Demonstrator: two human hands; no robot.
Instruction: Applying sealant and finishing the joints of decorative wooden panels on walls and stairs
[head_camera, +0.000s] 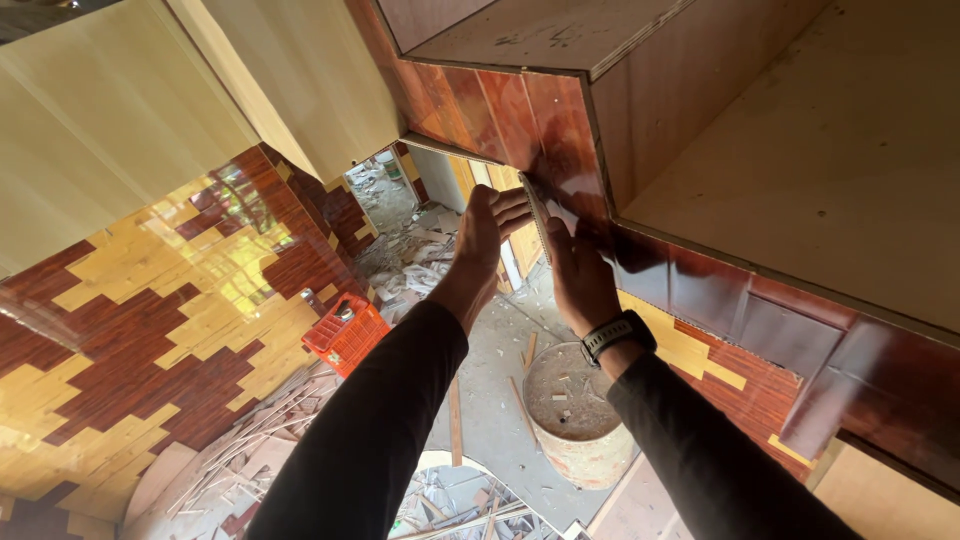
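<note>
Both hands work at the corner of the glossy red-brown laminated plywood cabinet (560, 120). The right hand (580, 275), a black watch at its wrist, has its grip pinched on a thin pale strip (537, 208) laid along the cabinet's corner edge, seemingly to keep it flush. At nine o'clock of it, the left hand (482, 245) lies flat with fingers together, pressing beside the strip as if to steady it. Further out, at six o'clock on the floor, a round pale drum (575, 415) holds dust and wood scraps. At eight o'clock sits an orange plastic crate (345, 335); its contents are unclear.
</note>
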